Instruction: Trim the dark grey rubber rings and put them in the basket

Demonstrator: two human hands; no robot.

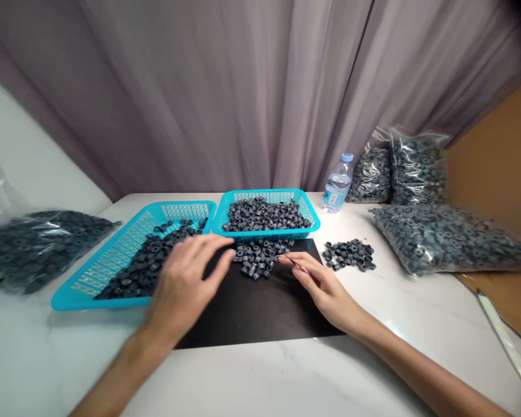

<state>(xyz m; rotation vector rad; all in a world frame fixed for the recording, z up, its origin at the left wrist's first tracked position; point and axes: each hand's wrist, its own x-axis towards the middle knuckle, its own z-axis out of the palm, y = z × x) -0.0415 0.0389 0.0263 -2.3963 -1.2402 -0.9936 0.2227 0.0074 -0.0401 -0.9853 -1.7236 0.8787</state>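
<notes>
Big basket (91,279) left of the mat (260,317), small basket (269,234) behind it, probably for easy reach. Left hand (184,277) is near the big basket, thumb and fingers apart; right hand (327,288) has fingertips close (can't tell if they're gripping). Parts (257,259) heaped on the mat look dark, stubby, ringlike.

On the table (212,382), a pile of parts (258,255) lies at the back of the mat (260,318). Behind the mat sits one basket (264,234) of parts; to its left, a second basket (102,303) of parts, then a bag (47,249). Right of the mat lie a heap (349,255) and a flat-lying bag (447,237); behind and right, a bottle (337,184) and two standing bags (419,168).
</notes>
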